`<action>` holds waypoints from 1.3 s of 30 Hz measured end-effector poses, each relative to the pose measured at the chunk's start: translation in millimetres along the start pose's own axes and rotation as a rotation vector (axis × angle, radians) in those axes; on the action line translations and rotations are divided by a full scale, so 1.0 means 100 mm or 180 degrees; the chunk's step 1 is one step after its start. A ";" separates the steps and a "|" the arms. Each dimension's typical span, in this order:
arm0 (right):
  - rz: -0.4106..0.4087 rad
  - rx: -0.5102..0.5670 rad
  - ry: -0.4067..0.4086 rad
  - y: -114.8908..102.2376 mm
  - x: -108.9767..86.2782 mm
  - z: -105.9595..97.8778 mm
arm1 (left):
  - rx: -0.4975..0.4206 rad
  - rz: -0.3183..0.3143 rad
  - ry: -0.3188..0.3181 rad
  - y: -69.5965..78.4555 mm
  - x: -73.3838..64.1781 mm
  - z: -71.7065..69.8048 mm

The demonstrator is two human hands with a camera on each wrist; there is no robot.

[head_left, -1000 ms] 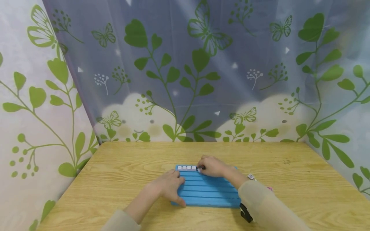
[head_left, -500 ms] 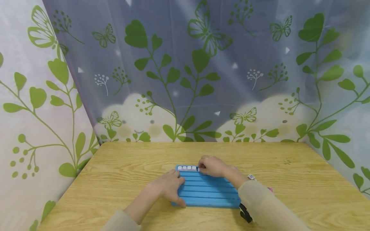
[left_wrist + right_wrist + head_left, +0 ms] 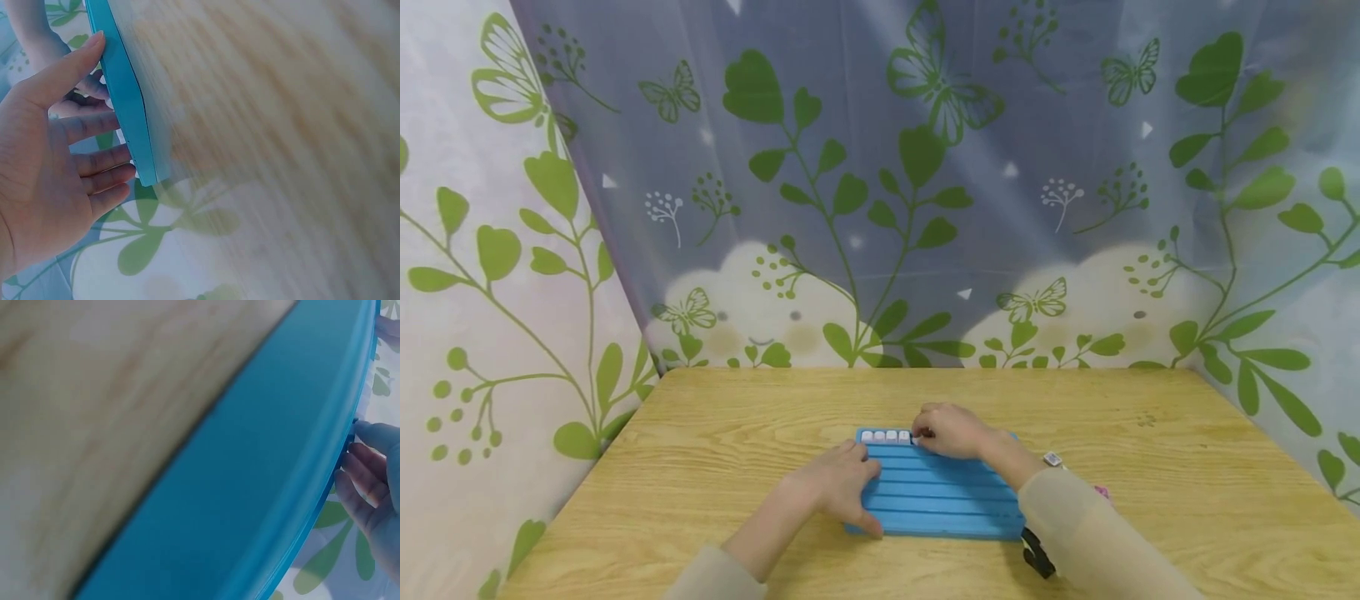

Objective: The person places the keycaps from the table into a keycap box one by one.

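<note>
A blue ridged board (image 3: 943,493) lies on the table, with several small white blocks (image 3: 891,437) lined up in its back groove from the left corner. My left hand (image 3: 835,482) rests along the board's left side, thumb at the front corner and fingers spread towards the back. In the left wrist view its fingers are nearly straight against the blue edge (image 3: 128,106). At the back groove, just right of the row, my right hand (image 3: 953,431) has its fingertips bent together over a small white block (image 3: 916,441), mostly hidden by the fingers.
Right of the board lies a loose white block (image 3: 1052,458) with dark print, and a small pink piece (image 3: 1102,492) partly behind the right sleeve. A black curved object (image 3: 1038,553) sits by the board's front right corner. A printed curtain (image 3: 880,183) hangs behind the wooden table (image 3: 737,417).
My right fingers shift slightly at the same spot in the back groove; a dark bit between them one second ago is now mostly covered. The left hand and board stay put.
</note>
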State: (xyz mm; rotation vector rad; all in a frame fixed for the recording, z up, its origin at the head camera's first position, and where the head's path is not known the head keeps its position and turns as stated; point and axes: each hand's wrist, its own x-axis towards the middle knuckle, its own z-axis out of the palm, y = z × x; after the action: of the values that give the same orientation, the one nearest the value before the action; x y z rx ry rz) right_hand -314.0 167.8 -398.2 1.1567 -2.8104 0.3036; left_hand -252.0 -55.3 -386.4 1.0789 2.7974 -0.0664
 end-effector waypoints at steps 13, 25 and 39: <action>-0.0275 -0.0235 0.0081 -0.03 -0.03 0.03 | -0.0040 -0.0011 -0.0007 0.02 -0.01 -0.01; -0.0189 0.0007 -0.0012 -0.01 0.00 0.01 | -0.0041 0.0001 -0.0028 0.00 0.01 0.00; -0.0192 0.0090 -0.0286 0.05 -0.01 -0.03 | -0.0025 -0.0032 -0.0024 0.01 0.00 0.01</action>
State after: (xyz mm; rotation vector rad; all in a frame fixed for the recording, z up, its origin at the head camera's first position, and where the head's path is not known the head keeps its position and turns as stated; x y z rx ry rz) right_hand -316.4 172.7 -395.9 1.2900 -2.8495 0.2947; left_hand -251.8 -54.6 -387.0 1.0608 2.7941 -0.0604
